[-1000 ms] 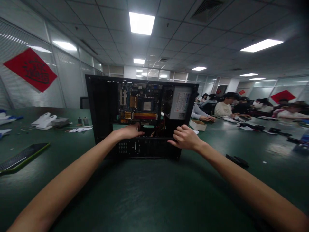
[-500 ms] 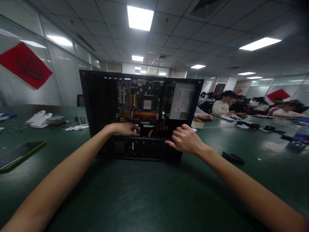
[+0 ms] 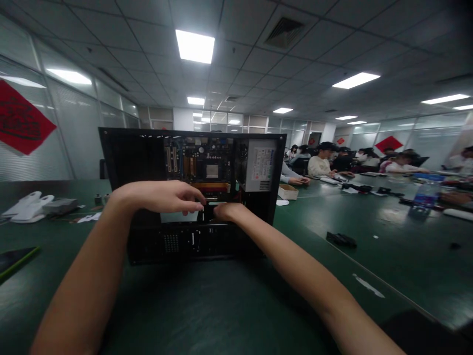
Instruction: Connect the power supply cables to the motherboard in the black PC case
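A black computer case [image 3: 118, 162] stands on the table with its side off, the interior facing me. My left hand [image 3: 177, 195] reaches into its lower part, fingers loosely bent and apart, with nothing visible between them. Under that hand is a flat pale grey surface [image 3: 177, 217] that I cannot identify. My right hand [image 3: 231, 212] is also inside, close to the left fingertips; its fingers are mostly hidden behind the wrist. Above the hands are the motherboard [image 3: 185, 170] with its processor [image 3: 212, 171], red and yellow memory slots [image 3: 212, 187], and the power supply [image 3: 261, 162].
The case rests on a green table [image 3: 207, 305]. Left of it lie white plastic pieces [image 3: 31, 206] and a green-edged dark pad [image 3: 18, 259]. On the right are a small open box [image 3: 288, 192], a black item [image 3: 342, 239] and a water bottle [image 3: 426, 195]. People [image 3: 321, 160] sit farther back.
My right hand has left the case's front edge and moved left into the interior. My left hand has lifted slightly, its fingers straighter. The camera view has shifted, so the case appears farther left and lower.
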